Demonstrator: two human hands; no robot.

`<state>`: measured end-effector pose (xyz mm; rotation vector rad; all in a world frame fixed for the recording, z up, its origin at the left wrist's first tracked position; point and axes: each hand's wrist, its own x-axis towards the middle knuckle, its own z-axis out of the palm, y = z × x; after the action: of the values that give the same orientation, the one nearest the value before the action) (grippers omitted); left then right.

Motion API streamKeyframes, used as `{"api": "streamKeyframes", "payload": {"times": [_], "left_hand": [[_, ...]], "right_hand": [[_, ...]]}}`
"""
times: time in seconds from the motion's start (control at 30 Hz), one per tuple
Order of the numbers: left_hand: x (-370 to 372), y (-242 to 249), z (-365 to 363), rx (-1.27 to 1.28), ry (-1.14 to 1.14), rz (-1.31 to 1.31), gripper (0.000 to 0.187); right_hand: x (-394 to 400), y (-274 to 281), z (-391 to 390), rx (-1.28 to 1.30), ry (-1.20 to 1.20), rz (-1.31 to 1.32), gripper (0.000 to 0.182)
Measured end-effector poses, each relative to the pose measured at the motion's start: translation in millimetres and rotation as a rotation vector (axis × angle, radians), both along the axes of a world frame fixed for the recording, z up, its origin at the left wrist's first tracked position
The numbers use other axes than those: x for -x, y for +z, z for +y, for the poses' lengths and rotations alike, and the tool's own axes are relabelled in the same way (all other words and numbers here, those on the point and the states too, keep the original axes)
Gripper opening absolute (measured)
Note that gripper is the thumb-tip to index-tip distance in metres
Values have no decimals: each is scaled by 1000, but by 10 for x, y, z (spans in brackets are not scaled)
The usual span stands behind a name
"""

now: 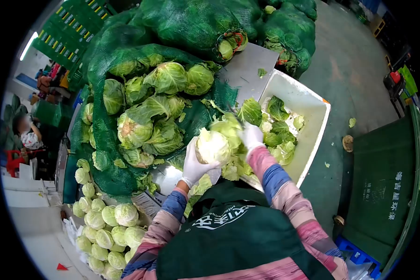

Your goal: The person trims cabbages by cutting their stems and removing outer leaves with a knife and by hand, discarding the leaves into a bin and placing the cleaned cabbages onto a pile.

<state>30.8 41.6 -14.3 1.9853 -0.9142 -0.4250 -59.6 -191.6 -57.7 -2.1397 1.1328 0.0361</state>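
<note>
My left hand (196, 163), in a white glove, holds a pale cabbage (213, 147) from its left and lower side. Just right of that cabbage is my gloved right hand (251, 136), its fingers closed and partly blurred; a dark thin thing shows at them, too unclear to name. Loose green outer leaves (228, 129) lie between the two hands. A white foam box (312, 140) with cut leaves stands to the right. Untrimmed cabbages (168, 78) lie in an opened green net bag (105, 163) beyond my left hand.
Full net bags (186, 28) stand at the back beside a metal surface (249, 70). Pale cabbages (105, 238) are piled at the lower left. A large green bin (382, 186) stands at the right. Crates (72, 35) and a seated person (28, 133) are at the left.
</note>
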Motion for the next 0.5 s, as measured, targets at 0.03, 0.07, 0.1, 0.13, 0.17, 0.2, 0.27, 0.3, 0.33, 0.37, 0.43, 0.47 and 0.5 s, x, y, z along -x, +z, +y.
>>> {"api": "streamKeyframes", "payload": {"times": [0.03,0.07,0.1,0.13,0.17,0.2,0.27,0.3,0.33,0.37,0.43,0.47,0.5], "left_hand": [[-16,-112,107,35,-13,96,113],[0,-101,177,32,-17,86,113],[20,-89,238,-16,-2,60,116],[29,-83,258,-63,16,38,119],[33,-179,210,65,13,212,123],[54,-146,170,58,15,219,123],[75,-45,-6,42,42,125,124],[80,-141,-74,141,74,219,124],[80,-100,-141,140,68,225,124],[77,-6,-219,-13,42,57,124],[80,44,-365,-116,9,-93,119],[86,55,-417,-114,-3,-93,119],[101,105,-471,-160,-22,-148,115]], "right_hand": [[191,-202,-47,-20,-59,-19,43],[386,-395,-76,-35,-115,-40,37],[536,-591,-128,-43,-114,-8,43],[631,-611,-138,-50,-110,27,48],[748,-643,-125,-11,-61,98,61],[779,-582,-74,-18,-59,105,61],[724,-337,3,186,-123,-89,68],[682,-117,50,141,-18,-143,67],[620,121,108,96,82,-200,66],[573,340,185,154,223,-234,64],[440,515,332,383,427,-491,64],[434,589,355,365,485,-386,66],[413,646,355,391,512,-312,67]]}}
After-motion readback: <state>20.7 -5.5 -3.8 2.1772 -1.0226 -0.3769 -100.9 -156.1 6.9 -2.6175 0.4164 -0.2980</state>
